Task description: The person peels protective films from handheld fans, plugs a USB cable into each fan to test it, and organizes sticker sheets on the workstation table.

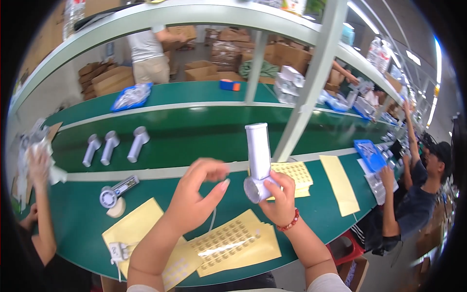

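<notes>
My right hand (281,198), with a red bead bracelet on its wrist, grips a white device (259,151) by its short round head. The device's thick tube handle points upward, and its exact kind I cannot tell. To its left, my left hand (197,194) hovers with thumb and fingers apart, holding nothing. Below the hands lies a yellow sheet (238,243) with rows of small stickers. Another sticker sheet (294,177) lies behind my right hand. A similar device (111,194) with a round face and an uncovered handle rests on the green table at left.
Three white devices (110,147) lie on the green belt beyond the table edge. A white plug adapter (118,252) sits on yellow paper at lower left. A slanting grey post (314,80) stands ahead. Co-workers handle things on both sides; a blue tray (369,155) is at right.
</notes>
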Tool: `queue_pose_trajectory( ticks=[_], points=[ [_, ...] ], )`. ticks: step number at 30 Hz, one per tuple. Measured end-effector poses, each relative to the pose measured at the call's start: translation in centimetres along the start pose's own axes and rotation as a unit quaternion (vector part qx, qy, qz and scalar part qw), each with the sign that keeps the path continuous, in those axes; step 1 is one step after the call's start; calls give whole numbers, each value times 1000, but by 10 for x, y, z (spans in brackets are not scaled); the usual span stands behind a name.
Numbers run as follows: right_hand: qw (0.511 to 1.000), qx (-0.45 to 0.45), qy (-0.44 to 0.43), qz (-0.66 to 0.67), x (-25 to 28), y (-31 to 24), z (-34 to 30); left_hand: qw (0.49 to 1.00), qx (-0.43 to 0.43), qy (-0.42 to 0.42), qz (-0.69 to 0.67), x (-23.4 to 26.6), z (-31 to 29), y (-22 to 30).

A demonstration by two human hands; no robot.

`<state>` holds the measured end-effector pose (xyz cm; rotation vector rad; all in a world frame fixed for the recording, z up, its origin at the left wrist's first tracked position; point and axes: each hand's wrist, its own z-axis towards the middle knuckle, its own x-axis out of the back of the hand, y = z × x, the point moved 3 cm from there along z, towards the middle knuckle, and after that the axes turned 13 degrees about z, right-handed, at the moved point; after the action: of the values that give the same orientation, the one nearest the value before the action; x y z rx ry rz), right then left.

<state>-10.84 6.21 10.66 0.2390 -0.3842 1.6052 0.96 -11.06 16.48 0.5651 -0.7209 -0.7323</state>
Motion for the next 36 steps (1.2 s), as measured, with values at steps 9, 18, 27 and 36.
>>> queue_pose_trajectory(
  ticks=[9,18,27,36],
  points=[
    [985,95,-70,124,-26,-46,-23,867,-275,121,398,13,3,-16],
    [981,69,-2,183,-38,-25,-42,856,-302,129,399,-3,11,-35],
    [973,-9,-99,208,-44,-21,-48,877,-249,109,397,-11,8,-54],
    [938,-166,-198,231,-49,-19,-42,960,144,-235,-39,-45,-13,-109]
  ],
)
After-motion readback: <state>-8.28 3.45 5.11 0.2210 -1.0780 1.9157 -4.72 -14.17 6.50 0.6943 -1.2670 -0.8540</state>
